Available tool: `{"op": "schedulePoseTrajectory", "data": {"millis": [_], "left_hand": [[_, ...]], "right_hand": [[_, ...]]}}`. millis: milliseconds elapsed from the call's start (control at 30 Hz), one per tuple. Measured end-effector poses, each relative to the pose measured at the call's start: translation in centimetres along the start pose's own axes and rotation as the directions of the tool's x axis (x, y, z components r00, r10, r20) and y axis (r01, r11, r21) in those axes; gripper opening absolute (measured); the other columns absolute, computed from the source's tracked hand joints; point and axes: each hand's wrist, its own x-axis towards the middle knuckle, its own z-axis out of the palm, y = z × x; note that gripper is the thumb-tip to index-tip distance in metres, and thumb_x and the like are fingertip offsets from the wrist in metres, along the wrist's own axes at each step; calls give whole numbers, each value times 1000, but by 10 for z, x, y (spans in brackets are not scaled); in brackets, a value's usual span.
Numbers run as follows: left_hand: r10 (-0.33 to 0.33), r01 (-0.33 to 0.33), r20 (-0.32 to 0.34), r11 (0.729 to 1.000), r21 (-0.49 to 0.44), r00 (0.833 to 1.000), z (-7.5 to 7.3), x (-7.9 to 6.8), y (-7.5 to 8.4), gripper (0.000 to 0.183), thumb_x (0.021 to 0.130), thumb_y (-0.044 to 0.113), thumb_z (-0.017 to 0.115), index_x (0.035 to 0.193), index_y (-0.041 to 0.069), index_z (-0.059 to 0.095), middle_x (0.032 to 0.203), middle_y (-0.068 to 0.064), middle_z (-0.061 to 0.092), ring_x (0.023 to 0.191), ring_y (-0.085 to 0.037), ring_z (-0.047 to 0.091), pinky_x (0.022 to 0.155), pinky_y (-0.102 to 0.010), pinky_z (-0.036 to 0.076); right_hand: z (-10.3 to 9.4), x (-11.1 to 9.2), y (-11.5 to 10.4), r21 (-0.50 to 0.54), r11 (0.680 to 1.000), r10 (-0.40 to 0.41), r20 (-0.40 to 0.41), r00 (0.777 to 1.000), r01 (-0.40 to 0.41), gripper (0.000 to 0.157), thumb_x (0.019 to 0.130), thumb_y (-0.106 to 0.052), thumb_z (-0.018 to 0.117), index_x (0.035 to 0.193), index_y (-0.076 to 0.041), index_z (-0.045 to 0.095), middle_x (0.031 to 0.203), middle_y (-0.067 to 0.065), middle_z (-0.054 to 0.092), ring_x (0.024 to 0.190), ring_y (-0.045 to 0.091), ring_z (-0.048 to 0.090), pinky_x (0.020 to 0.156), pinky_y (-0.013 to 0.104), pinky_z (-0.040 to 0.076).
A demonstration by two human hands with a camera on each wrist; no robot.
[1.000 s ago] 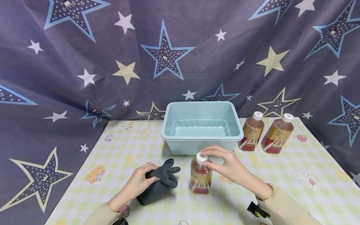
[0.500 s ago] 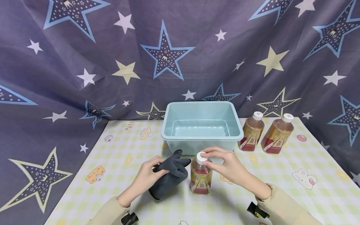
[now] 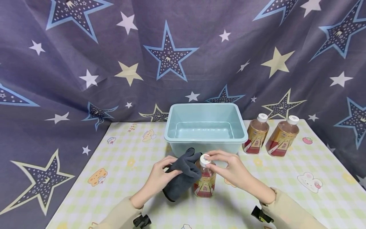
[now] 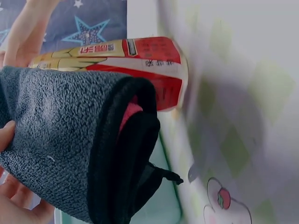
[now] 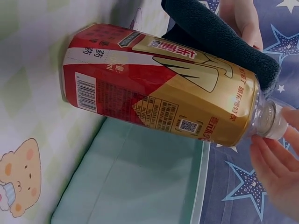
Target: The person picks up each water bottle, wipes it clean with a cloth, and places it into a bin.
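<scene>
My left hand (image 3: 163, 173) pinches a folded dark grey cloth (image 3: 181, 181) between thumb and fingers. In the left wrist view the cloth (image 4: 60, 126) looks fuzzy, with a black bound edge and a bit of pink inside the fold. It lies against the left side of an upright bottle (image 3: 204, 184) in the head view, partly covering it. The bottle has a gold and red label and a white cap (image 3: 205, 160). My right hand (image 3: 228, 163) grips that cap with thumb and fingers, as the right wrist view also shows at the bottle neck (image 5: 268, 119).
An open light blue plastic bin (image 3: 204, 148) stands just behind the bottle. Right of it are two similar capped bottles (image 3: 255, 136), the farther one (image 3: 282, 136) apart. A checked cloth (image 3: 125, 149) covers the table, and a star-patterned curtain (image 3: 108, 47) hangs behind.
My left hand has moved to the right with the grey cloth, bringing it from the table beside the bottle up to the bottle's side. My right hand has stayed on the cap.
</scene>
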Motion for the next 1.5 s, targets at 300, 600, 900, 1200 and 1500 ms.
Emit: {"op": "schedulePoseTrajectory", "data": {"millis": [300, 600, 900, 1200, 1500], "left_hand": [[35, -32, 55, 998, -56, 998, 9, -1, 0, 25, 71, 6, 71, 96, 6, 68, 92, -1, 63, 88, -10, 56, 79, -26, 45], [-2, 4, 57, 1000, -31, 998, 15, -2, 4, 22, 69, -2, 69, 90, 6, 69, 88, 0, 62, 84, -9, 56, 77, -24, 44], [42, -42, 62, 999, -6, 997, 18, -2, -6, 20, 69, 0, 69, 86, 9, 69, 86, 2, 62, 81, -9, 56, 68, -25, 47], [38, -41, 94, 999, 32, 995, 18, -1, 0, 15, 68, -5, 68, 80, 4, 67, 83, -5, 62, 78, -6, 54, 66, -27, 48], [50, -61, 130, 995, 77, 990, 16, 2, 9, 11, 70, -5, 67, 77, 3, 66, 80, -5, 62, 77, -11, 55, 67, -28, 47]], "right_hand": [[1, -1, -1, 19, 1000, -9, -10, 1000, 9, 23, 69, 6, 69, 91, -1, 67, 98, 12, 63, 83, 20, 62, 73, 16, 46], [2, -2, 0, 45, 999, 8, -4, 1000, -8, 22, 70, 6, 68, 91, -1, 66, 99, 12, 62, 82, 18, 63, 72, 20, 48], [3, -2, 0, 50, 999, -1, -11, 1000, 2, 23, 69, 8, 68, 91, 0, 66, 98, 13, 62, 81, 19, 63, 72, 20, 48], [3, -1, 1, 56, 998, -22, -16, 1000, 23, 23, 69, 9, 67, 90, 1, 66, 97, 14, 62, 80, 20, 63, 72, 21, 48], [3, -2, 1, 54, 998, -21, -16, 1000, 22, 24, 69, 8, 68, 91, 0, 66, 98, 13, 62, 81, 19, 63, 72, 21, 48]]}}
